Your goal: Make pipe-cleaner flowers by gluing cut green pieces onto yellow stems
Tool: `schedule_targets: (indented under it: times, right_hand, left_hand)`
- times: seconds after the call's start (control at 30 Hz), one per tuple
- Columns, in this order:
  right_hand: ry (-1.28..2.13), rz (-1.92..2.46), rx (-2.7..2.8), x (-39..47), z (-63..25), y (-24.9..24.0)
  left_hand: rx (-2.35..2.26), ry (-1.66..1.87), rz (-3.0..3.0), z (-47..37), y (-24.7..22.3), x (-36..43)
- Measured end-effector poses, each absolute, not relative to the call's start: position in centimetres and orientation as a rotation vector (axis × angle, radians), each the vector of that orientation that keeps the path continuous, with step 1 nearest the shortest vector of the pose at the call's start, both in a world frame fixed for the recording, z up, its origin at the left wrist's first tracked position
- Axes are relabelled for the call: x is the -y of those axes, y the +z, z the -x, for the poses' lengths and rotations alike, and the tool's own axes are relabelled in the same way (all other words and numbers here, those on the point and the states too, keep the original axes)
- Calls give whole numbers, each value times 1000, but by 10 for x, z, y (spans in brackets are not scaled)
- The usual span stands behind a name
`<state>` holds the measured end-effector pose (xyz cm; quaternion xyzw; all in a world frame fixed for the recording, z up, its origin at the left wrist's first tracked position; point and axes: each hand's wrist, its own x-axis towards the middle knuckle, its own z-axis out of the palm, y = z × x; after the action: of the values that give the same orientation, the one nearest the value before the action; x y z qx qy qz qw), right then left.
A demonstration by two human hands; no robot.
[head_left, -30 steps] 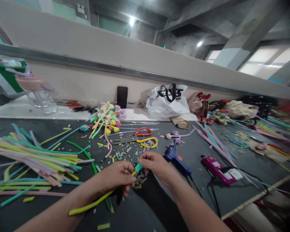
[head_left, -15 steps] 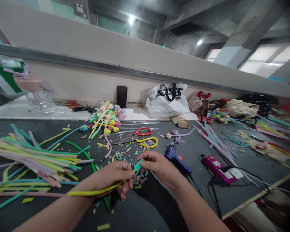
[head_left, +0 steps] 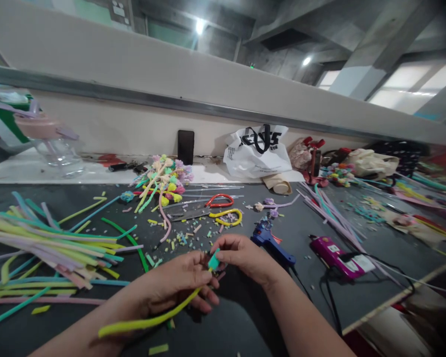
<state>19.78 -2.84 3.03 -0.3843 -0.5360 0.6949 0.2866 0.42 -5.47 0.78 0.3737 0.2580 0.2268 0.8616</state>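
My left hand [head_left: 188,280] pinches a yellow pipe cleaner [head_left: 144,325] close to its upper end; the long tail curves down to the left over my wrist. At that end sits a small turquoise pipe cleaner piece [head_left: 214,260], which the thumb and fingers of my right hand [head_left: 236,255] grip. Both hands meet low over the dark table, in front of scattered pipe cleaner clippings [head_left: 188,240]. Beyond them lie scissors [head_left: 226,216] with red and yellow handles. To the right of my right hand rests a blue glue gun [head_left: 273,245].
A heap of pastel pipe cleaners [head_left: 52,248] covers the left side. Toward the back are a bunch of fuzzy flowers [head_left: 167,178], a phone [head_left: 186,147], a white bag [head_left: 258,153] and a clear bottle [head_left: 57,148]. A magenta device [head_left: 338,255] with black cables lies right.
The tail of the yellow pipe cleaner has swung lower and stands more clear of my left wrist. My left hand's lower fingers have spread slightly, and the turquoise piece has shifted a little downward.
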Motion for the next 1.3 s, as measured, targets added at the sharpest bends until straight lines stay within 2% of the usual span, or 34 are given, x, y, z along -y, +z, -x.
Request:
schedule_targets:
  times: [0.5, 0.77, 0.97, 1.2, 1.3]
  right_hand:
    - [1556, 1275, 1579, 25, -192, 32]
    - [993, 1519, 1649, 25, -210, 41]
    - [709, 1623, 1846, 35, -218, 36]
    - [505, 1527, 2186, 50, -197, 42]
    - [294, 1635, 2205, 53, -213, 49]
  left_hand:
    - [-683, 613, -825, -10, 1, 53]
    - [-651, 595, -772, -7, 5, 51]
    - [-627, 679, -795, -5, 7, 49]
    - [-673, 770, -831, 2, 12, 43]
    - [-691, 766, -806, 3, 10, 42]
